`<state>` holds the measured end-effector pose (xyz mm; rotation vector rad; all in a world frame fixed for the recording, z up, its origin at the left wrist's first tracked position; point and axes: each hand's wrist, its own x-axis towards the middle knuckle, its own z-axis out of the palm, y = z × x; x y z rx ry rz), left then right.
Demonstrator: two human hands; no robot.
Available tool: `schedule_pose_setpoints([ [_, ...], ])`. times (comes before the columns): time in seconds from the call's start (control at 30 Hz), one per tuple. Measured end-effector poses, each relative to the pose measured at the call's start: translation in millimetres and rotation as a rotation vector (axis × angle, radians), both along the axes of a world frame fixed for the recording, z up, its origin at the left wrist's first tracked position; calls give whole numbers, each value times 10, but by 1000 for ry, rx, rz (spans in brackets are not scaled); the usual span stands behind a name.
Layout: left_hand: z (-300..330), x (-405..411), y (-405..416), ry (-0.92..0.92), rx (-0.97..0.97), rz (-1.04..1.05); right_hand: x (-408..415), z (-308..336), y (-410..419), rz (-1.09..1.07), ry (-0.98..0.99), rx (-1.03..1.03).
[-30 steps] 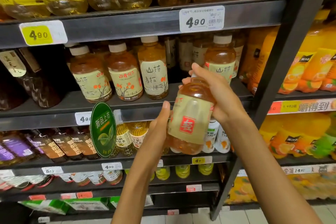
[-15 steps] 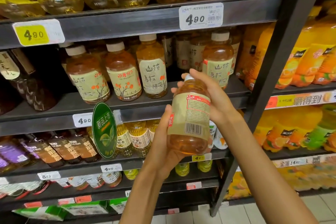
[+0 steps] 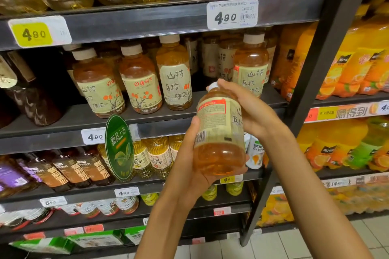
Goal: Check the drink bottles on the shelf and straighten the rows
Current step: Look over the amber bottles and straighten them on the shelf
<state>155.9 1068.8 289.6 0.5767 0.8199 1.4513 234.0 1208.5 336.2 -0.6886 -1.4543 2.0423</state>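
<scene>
Bottle [image 3: 219,132] sits in front of the middle shelf [image 3: 147,118], held off it in both hands, long axis near upright with the cap tilted away toward the shelf. Head view: left hand [image 3: 189,166] cups the base, right hand [image 3: 250,109] wraps the shoulder and cap. Judged slot: the open gap in the front row [image 3: 139,86], up and just left of the grip; the shelf lip lies between
</scene>
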Motion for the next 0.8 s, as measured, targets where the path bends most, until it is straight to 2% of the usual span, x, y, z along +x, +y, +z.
schedule_pose_setpoints([
  [0.13,59,24,12,-76,18,-58,-42,-50,-26,-6,115,-190],
  [0.3,35,17,15,-45,-20,-45,-37,-38,-22,-31,90,-186],
  [0.37,18,-1,31,101,-18,1,-24,23,-38,-39,125,-126],
  [0.47,16,-36,36,394,-33,131,-29,138,-59,-135,183,89],
  [0.57,35,-29,29,603,57,235,-13,221,-106,-226,190,293],
  [0.67,32,-14,64,702,138,299,19,248,-176,-221,242,396],
  [0.8,-10,-23,92,689,237,357,108,258,-179,-113,332,461],
])
